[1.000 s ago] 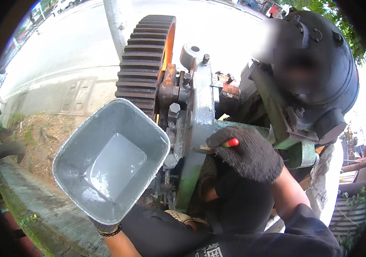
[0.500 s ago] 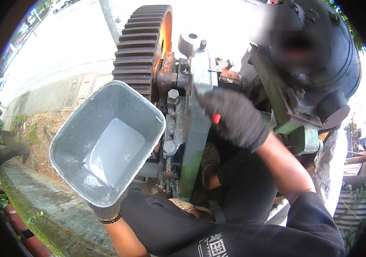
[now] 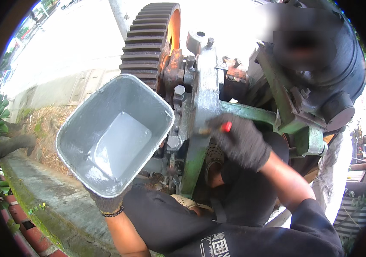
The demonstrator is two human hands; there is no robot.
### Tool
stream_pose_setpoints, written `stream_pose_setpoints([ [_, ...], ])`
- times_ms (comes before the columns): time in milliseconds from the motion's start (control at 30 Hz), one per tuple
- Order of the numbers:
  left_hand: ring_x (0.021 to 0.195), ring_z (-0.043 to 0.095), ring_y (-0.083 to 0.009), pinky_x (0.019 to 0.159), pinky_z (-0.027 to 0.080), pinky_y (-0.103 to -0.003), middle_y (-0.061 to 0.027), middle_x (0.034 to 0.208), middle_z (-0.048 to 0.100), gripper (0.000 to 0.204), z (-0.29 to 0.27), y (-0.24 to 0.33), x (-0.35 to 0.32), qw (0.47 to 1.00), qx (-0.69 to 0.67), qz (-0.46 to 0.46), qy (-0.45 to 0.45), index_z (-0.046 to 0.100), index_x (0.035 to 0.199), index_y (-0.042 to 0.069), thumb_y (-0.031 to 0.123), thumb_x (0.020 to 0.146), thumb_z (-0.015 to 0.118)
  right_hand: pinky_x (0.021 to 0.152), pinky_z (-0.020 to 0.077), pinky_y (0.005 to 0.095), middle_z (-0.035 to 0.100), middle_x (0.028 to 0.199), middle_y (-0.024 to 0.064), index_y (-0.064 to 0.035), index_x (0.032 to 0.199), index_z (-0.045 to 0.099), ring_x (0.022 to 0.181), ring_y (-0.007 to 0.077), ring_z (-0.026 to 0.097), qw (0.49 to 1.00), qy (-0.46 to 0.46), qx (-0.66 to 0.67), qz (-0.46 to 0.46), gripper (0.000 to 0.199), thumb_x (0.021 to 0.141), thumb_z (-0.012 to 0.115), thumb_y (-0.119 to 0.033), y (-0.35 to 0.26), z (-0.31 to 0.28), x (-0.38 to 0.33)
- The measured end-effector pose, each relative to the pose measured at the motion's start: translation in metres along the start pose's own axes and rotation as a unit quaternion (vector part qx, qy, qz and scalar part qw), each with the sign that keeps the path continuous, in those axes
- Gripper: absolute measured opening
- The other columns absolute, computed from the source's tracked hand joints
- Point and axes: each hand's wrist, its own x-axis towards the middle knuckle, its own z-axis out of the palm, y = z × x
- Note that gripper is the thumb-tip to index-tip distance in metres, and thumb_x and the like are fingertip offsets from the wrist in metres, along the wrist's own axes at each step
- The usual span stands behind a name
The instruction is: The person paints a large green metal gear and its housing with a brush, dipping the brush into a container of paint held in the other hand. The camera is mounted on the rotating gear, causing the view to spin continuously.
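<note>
My left hand (image 3: 107, 203), in a dark glove, grips the underside of a squarish grey tub (image 3: 76, 137). Grey paint (image 3: 125, 139) lies in its bottom and coats the inner walls. My right hand (image 3: 243, 144), also gloved, is closed around a small paintbrush with a red handle end (image 3: 226, 127). The brush's head is at the upright metal beam (image 3: 204, 92) of the machine; whether it touches is hard to tell. Wet-looking grey covers the beam's upper part, while its lower part shows green.
A large toothed gear (image 3: 146, 51) rises behind the tub, beside rusty bearing blocks and bolts (image 3: 174, 141). On the right sits a big dark motor housing (image 3: 337, 64) above a green frame (image 3: 251, 112). My legs are folded below the beam. A mossy kerb (image 3: 54, 205) runs along the left.
My right hand with the paintbrush has moved down along the beam. The whole view has shifted slightly, with the tub still held on the left.
</note>
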Motion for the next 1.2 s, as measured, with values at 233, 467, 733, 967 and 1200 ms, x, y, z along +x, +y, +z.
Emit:
stream_pose_setpoints([
  [233,0.133,0.063,-0.0291,0.112,0.056,-0.039,-0.0192,0.146,0.061,0.082,-0.002,-0.011,0.002,0.965,0.217,0.148,0.011,0.052,0.151,-0.004,0.020,0.083,0.091,0.090,0.0591,0.0425,0.073,0.112,0.0194,-0.0018,0.120,0.072,0.102,0.0377,0.073,0.974,0.139,-0.139,-0.115,0.027,0.093,0.075,-0.003,-0.003,-0.035,0.043],
  [467,0.132,0.064,-0.0288,0.111,0.055,-0.037,-0.0173,0.147,0.062,0.083,0.000,0.000,0.011,0.938,0.283,0.198,0.038,0.050,0.153,-0.004,0.031,0.088,0.087,0.094,0.0556,0.0488,0.065,0.123,0.0177,-0.0076,0.130,0.067,0.112,0.0402,0.067,0.962,-0.157,-0.218,-0.047,0.045,0.086,0.076,-0.014,0.015,0.028,-0.032],
  [733,0.130,0.064,-0.0240,0.112,0.053,-0.033,-0.0158,0.146,0.062,0.065,-0.002,-0.019,-0.002,0.972,0.210,0.105,-0.019,0.048,0.153,-0.006,0.019,0.099,0.075,0.097,0.0539,0.0504,0.063,0.135,0.0212,-0.0072,0.130,0.066,0.115,0.0399,0.066,0.958,-0.072,-0.277,-0.022,0.038,0.094,0.066,-0.018,0.009,0.039,-0.012],
  [967,0.131,0.062,-0.0201,0.112,0.051,-0.030,-0.0151,0.149,0.061,0.058,-0.002,-0.035,-0.016,0.987,0.116,0.107,-0.011,0.043,0.155,-0.008,0.012,0.105,0.065,0.080,0.0606,0.0474,0.064,0.120,0.0175,-0.0083,0.115,0.070,0.102,0.0353,0.070,0.952,-0.238,-0.188,-0.040,0.029,0.089,0.068,-0.020,-0.013,0.104,-0.090],
  [1200,0.126,0.066,-0.0218,0.106,0.057,-0.032,-0.0167,0.146,0.063,0.060,-0.003,-0.011,-0.003,0.975,0.187,0.118,0.009,0.048,0.151,-0.009,0.009,0.099,0.072,0.085,0.0601,0.0496,0.068,0.115,0.0192,-0.0041,0.120,0.070,0.102,0.0395,0.071,0.948,-0.312,-0.043,0.038,0.037,0.087,0.072,-0.020,-0.002,0.125,-0.105],
])
